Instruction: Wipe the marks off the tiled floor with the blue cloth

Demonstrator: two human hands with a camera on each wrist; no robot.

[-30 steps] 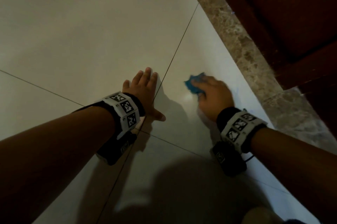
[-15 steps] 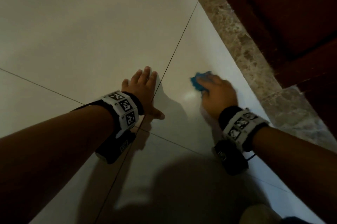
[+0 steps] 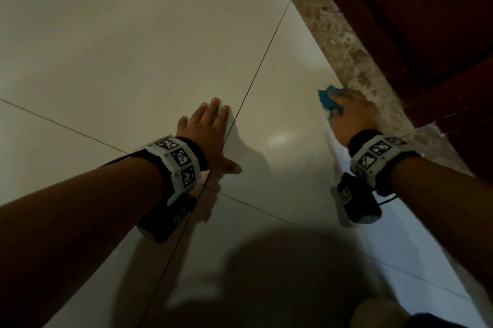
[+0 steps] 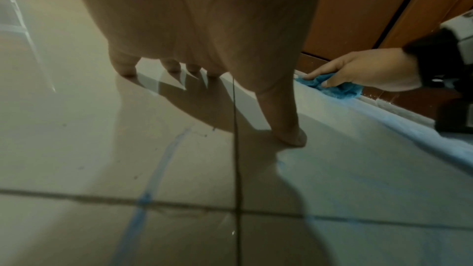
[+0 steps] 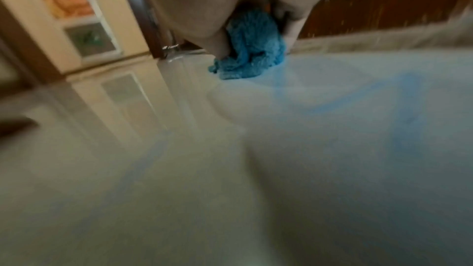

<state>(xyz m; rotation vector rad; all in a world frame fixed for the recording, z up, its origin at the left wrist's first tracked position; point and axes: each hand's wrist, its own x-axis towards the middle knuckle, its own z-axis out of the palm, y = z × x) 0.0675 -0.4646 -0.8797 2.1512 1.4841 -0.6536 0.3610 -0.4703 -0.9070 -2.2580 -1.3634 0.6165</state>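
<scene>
A: Starting at the left. What's the left hand (image 3: 205,135) doing?

B: It's lying flat on the tiled floor (image 3: 128,55), fingers (image 3: 213,111) straight and spread, thumb sticking out to the right. Holding nothing. It's sitting just left of a dark grout line (image 3: 256,76), w/ the thumb crossing over it. The left wrist cam is showing the fingertips and thumb tip touching the tile.

A: Any marks near it?

B: Yes, a blue streak (image 4: 163,161) is running across the tile below the palm in the left wrist view and crossing a grout joint. Few dark specks beside it too.

A: Moving right?

B: The right hand (image 3: 352,116) is gripping the blue cloth (image 3: 326,100), bunched up, fingers and thumb curled round it. It's pressing the cloth down onto the floor right at the edge where the tile is meeting the speckled stone strip (image 3: 344,42).

A: And the floor round the cloth?

B: The right wrist pic is blurry, but pale blue smears (image 5: 358,96) are showing on the tile just right of and below the cloth.

A: Far right?

B: A dark red-brown wooden door (image 3: 416,18) is standing beyond the stone strip. Both wrists are wearing bands w/ black-and-white square tags.
</scene>
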